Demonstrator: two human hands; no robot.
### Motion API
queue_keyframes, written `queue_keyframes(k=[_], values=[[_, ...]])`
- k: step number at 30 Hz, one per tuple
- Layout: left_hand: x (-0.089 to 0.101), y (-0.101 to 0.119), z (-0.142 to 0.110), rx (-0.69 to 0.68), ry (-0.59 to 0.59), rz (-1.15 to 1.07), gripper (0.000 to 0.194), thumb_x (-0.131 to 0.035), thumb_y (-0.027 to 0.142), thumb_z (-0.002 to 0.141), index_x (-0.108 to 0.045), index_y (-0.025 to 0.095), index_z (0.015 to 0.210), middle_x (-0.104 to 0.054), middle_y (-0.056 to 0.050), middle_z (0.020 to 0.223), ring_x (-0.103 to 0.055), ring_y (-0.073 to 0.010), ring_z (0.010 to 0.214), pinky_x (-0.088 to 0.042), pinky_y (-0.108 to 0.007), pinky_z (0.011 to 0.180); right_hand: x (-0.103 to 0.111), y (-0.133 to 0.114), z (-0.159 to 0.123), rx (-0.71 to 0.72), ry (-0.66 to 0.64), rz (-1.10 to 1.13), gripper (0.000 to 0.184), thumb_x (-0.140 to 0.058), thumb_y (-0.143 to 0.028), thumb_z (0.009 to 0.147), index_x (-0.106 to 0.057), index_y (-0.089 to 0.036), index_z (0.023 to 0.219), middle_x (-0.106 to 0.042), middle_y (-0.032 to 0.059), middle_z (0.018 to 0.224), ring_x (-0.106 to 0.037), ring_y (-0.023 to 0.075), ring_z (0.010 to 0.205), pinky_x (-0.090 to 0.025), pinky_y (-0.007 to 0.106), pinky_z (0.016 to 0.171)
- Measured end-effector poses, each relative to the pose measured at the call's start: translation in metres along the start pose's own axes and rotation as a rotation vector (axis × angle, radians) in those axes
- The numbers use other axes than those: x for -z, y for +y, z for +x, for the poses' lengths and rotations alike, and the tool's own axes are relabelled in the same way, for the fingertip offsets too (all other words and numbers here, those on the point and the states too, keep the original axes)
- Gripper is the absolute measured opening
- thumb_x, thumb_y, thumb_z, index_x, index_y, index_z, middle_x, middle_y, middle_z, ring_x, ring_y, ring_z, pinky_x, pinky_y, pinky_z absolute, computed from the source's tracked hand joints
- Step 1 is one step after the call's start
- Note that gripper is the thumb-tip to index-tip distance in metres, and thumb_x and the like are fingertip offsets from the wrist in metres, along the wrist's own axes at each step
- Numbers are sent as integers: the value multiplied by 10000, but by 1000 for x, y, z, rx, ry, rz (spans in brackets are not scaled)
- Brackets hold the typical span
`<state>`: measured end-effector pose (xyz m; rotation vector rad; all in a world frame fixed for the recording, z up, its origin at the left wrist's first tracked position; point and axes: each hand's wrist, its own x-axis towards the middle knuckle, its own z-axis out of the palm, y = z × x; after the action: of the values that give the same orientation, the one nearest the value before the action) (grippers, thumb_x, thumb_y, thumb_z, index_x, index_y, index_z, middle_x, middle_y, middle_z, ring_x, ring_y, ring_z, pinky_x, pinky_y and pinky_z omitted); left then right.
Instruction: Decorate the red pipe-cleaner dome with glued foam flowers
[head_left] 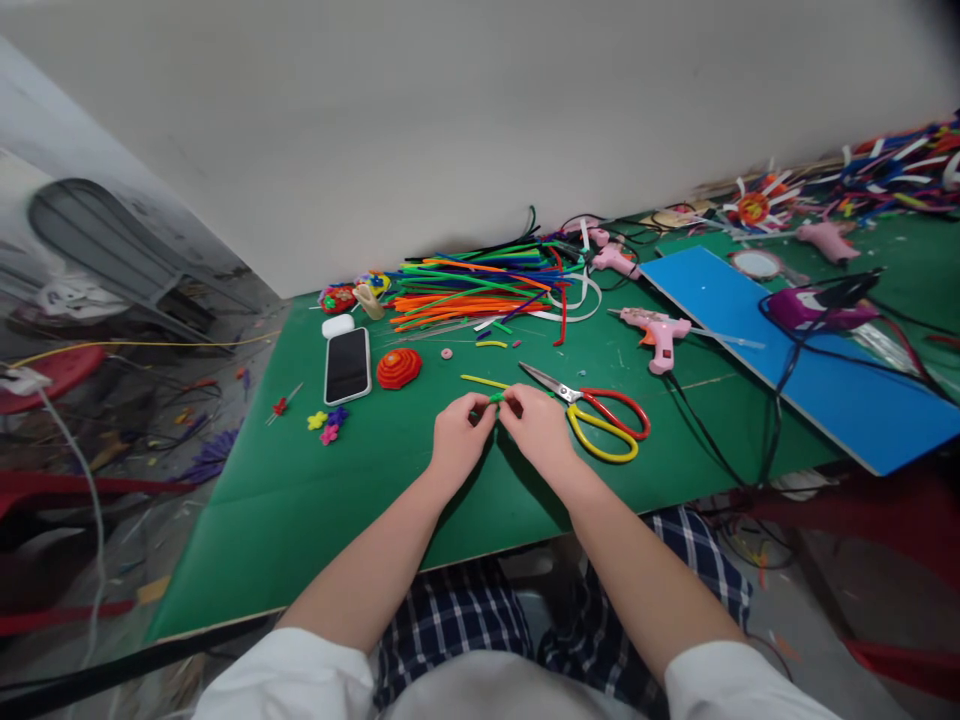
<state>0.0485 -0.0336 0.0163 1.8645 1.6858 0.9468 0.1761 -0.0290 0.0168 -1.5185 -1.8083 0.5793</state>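
Note:
Fingertips of my left hand (461, 437) and my right hand (536, 425) meet over the green table, both pinching a small green pipe cleaner piece (496, 398). Most of that piece is hidden by the fingers. A yellow-green pipe cleaner (484, 381) lies just beyond the hands. Right of my right hand rest open scissors (600, 410) with one red and one yellow handle. An orange-red coiled dome (398, 368) sits to the left, with a small pink ring (447, 353) near it. Small yellow, purple and pink flowers (330, 425) lie farther left.
Bundled pipe cleaners (472, 290) lie along the wall. A phone (347, 365) and white case (338, 326) are at left. A pink glue gun (656, 335) with a trailing cord, a blue board (787, 350) and a purple corded tool (821, 308) occupy the right side.

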Motion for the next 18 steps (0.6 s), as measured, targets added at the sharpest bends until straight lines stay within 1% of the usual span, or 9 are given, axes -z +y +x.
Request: queue_keyframes(k=[3, 5, 10, 12, 15, 17, 18], values=[[-2, 1, 0, 10, 10, -14, 102, -535, 247, 770, -600, 180, 731, -615, 20, 681, -536, -99, 601, -430, -222, 591, -3, 0, -1, 22, 25, -21, 120, -455, -193, 775, -572, -177, 750, -609, 42, 729, -538, 175, 707, -364, 276, 651], [-2, -1, 0, 1, 13, -32, 99, -534, 241, 774, -613, 182, 764, -633, 12, 713, -557, -106, 631, -449, -229, 615, -3, 1, -1, 31, 27, -17, 122, -454, -193, 777, -573, -177, 752, -610, 42, 727, -540, 176, 701, -369, 278, 649], [-3, -7, 2, -64, 40, -116, 182, -517, 239, 800, -633, 207, 935, -672, -18, 932, -614, -134, 819, -494, -255, 719, 0, 2, 1, 45, 12, 36, 136, -453, -196, 783, -589, -193, 782, -633, 27, 757, -558, 158, 697, -396, 261, 658], [-4, -7, 1, -75, 34, -127, 176, -522, 251, 803, -644, 212, 924, -681, -15, 932, -622, -140, 827, -499, -270, 750, 1, 3, 2, 41, 6, 60, 136, -459, -196, 777, -595, -194, 777, -640, 26, 756, -567, 157, 698, -407, 260, 666], [-4, -4, 0, -77, 30, -100, 148, -532, 256, 799, -658, 209, 861, -695, -9, 881, -631, -144, 800, -500, -280, 766, 0, 4, 2, 32, -5, 95, 134, -469, -211, 769, -602, -195, 757, -644, 23, 731, -574, 158, 675, -417, 264, 655], [0, -4, 0, -102, 27, -62, 159, -521, 264, 806, -657, 210, 868, -696, -9, 888, -633, -142, 796, -502, -274, 757, 0, 5, 2, 27, -12, 119, 136, -471, -226, 769, -603, -196, 755, -646, 19, 724, -577, 156, 661, -423, 264, 646], [6, -6, 2, -125, 41, -31, 173, -510, 269, 813, -653, 212, 891, -693, -11, 906, -631, -143, 813, -499, -272, 764, 0, 6, 2, 24, -14, 129, 139, -471, -237, 772, -602, -196, 756, -646, 17, 718, -577, 155, 652, -425, 264, 639]])
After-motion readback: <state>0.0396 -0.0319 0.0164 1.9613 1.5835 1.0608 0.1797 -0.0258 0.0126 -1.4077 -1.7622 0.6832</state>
